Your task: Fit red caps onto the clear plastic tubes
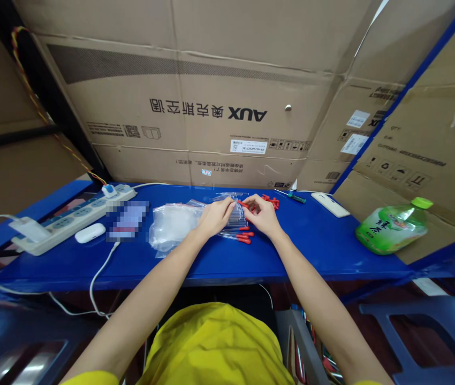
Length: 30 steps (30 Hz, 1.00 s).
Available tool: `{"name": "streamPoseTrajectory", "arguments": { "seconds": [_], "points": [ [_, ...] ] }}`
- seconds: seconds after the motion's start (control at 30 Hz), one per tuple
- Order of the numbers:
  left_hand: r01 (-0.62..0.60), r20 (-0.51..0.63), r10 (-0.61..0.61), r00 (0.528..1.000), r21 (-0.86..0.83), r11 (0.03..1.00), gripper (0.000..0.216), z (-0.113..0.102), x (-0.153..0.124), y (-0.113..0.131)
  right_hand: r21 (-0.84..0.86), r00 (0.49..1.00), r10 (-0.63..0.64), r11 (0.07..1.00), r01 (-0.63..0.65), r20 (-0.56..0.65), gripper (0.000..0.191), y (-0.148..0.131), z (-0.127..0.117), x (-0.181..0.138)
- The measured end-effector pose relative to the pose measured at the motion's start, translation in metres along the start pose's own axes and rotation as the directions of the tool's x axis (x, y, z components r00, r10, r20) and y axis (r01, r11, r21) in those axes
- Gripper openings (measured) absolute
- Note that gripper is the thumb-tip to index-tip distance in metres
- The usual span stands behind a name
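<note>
Presently I log one blue bench (319,251), with the left forearm (159,289) and right forearm (311,289) reaching forward across its near edge and converging at the middle. Item: left hand (215,216), back upward, fingers bent and pointing inward, thumb and fingertips drawn together; I cannot tell what, if anything, this grip pinches. Item: right hand (265,216), angled inward, fingers curled toward its partner, its grip pinching one red bulb (243,204) in the narrow space between both hands. Item: thin clear tubes (236,218), bunched on the bench between the hands. Item: several red-tipped tubes (244,240), laid nearer the front edge. Item: loose red bulbs (274,203), heaped just beyond the right hand. Item: clear plastic bag (167,227), beside the left hand.
</note>
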<state>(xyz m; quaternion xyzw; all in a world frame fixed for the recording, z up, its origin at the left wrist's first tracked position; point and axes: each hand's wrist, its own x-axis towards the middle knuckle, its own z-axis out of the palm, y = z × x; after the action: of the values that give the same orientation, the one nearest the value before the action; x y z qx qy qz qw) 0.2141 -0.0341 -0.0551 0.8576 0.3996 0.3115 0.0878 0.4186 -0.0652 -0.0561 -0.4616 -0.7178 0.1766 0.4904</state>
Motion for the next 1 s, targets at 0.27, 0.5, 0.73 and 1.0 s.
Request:
{"name": "streamPoseTrajectory", "arguments": {
  "seconds": [0.27, 0.5, 0.73, 1.0],
  "points": [
    [-0.065, -0.012, 0.064, 0.998, -0.056, 0.996, 0.040, 0.000, 0.000, -0.001, 0.023, 0.998, 0.063, 0.998, -0.063, -0.024, 0.031, 0.004, 0.002, 0.000],
    [-0.107, -0.034, 0.104, 0.994, -0.110, 0.988, 0.038, -0.001, 0.000, -0.003, 0.099, 0.995, 0.081, 0.992, -0.075, -0.050, 0.039, 0.009, 0.004, 0.000],
    [-0.143, -0.007, 0.143, 0.990, -0.082, 0.986, 0.040, -0.001, 0.000, -0.001, 0.158, 0.993, 0.119, 0.981, -0.115, -0.013, 0.045, 0.010, 0.004, 0.000],
    [-0.099, -0.033, 0.098, 0.995, -0.063, 0.993, 0.037, -0.005, 0.001, 0.001, 0.208, 0.994, 0.109, 0.972, -0.110, 0.020, 0.044, 0.012, 0.003, 0.002]
  ]
}}
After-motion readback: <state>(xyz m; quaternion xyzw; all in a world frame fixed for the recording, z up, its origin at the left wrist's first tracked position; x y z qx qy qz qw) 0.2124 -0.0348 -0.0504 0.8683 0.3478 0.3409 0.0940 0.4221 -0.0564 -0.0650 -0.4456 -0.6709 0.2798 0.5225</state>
